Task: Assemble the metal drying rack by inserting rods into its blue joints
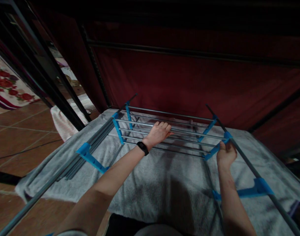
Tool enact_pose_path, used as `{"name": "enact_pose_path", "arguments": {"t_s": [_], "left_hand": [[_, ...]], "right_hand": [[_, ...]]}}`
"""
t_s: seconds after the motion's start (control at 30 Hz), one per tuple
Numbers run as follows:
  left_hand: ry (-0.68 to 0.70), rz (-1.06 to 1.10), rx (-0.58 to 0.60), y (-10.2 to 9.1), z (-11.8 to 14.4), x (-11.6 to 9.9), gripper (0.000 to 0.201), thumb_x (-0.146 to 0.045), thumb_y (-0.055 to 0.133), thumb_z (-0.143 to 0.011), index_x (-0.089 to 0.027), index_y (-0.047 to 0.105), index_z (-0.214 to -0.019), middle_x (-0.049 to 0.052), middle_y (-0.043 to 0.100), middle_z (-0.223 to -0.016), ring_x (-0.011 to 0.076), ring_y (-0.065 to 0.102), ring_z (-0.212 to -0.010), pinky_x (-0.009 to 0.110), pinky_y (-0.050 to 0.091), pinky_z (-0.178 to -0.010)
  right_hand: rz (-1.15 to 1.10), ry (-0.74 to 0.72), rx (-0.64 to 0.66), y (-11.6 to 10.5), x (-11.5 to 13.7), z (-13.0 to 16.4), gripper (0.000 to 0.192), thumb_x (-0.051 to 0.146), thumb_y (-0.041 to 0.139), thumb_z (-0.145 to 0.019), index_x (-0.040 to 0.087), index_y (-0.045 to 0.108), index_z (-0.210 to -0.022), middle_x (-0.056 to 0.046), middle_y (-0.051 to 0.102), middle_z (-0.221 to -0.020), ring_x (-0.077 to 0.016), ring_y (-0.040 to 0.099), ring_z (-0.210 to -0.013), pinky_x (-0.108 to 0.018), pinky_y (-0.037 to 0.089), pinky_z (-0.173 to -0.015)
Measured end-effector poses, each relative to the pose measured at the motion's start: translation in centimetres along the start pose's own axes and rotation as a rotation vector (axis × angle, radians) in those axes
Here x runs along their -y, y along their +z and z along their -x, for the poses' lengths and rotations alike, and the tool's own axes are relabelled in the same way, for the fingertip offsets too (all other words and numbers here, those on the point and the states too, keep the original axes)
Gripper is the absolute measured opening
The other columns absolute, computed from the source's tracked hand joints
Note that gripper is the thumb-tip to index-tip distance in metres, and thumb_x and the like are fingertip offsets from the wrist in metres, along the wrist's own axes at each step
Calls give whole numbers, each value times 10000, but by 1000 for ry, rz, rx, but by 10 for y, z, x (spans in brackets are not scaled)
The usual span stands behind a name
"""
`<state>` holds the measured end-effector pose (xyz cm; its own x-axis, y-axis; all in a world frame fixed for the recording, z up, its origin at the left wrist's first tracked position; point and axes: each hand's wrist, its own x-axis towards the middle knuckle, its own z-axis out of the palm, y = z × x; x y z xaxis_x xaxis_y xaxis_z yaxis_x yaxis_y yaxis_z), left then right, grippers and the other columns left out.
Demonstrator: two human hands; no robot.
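A partly built rack of grey metal tubes and blue plastic brackets lies across the grey cloth. My left hand [159, 132], with a black band on its wrist, is closed over a grey cross rod [184, 130] near the middle of the rack. My right hand [226, 155] has its thumb and curled fingers on the blue bracket [215, 150] at the right side tube [244, 159]; part of its grip is hidden. Nearer to me, another blue bracket [256, 188] sits on that tube. On the left tube is a matching blue bracket [92, 159].
Several loose grey tubes [90, 144] lie along the left side of the grey cloth [150, 183]. A dark red fabric panel [179, 82] with black bars stands behind. To the left are a tiled floor [29, 144], a striped cloth [63, 121] and a floral cloth [9, 82].
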<state>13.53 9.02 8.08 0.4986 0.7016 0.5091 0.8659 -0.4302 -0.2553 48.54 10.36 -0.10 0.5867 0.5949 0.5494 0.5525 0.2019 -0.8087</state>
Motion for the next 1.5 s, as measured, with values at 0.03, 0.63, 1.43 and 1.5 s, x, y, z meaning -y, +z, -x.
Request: {"name": "enact_pose_path", "arguments": {"t_s": [0.03,0.63,1.43,1.5], "left_hand": [[-28,-3,6,1,1,1,367,-479,403,-1019,-164,590,-1007,92,639,-967,244,589,-935,370,364,-808],[-66,88,140,4,-4,13,363,-461,432,-1012,-146,613,-1010,113,664,-902,246,655,-886,330,413,-717],[-90,141,-77,6,42,21,464,-228,391,-1001,-152,445,-1456,157,584,-1352,275,507,-1296,446,348,-1108],[-132,141,-101,7,57,25,539,-179,402,-975,-154,379,-1513,157,520,-1449,275,414,-1408,467,282,-1175]], "right_hand": [[13,1,-8,0,1,0,393,457,606,-795,121,703,-975,-140,707,-932,-292,652,-921,-457,485,-931],[-124,56,6,7,-3,1,439,402,596,-814,119,687,-1137,-163,713,-1106,-305,660,-1080,-489,453,-1035],[-49,22,42,2,7,2,427,459,546,-849,137,679,-1098,-146,705,-1083,-294,627,-1074,-473,425,-1030],[-40,24,40,3,7,2,425,458,546,-847,137,674,-1095,-147,701,-1088,-293,624,-1073,-473,425,-1025]]}}
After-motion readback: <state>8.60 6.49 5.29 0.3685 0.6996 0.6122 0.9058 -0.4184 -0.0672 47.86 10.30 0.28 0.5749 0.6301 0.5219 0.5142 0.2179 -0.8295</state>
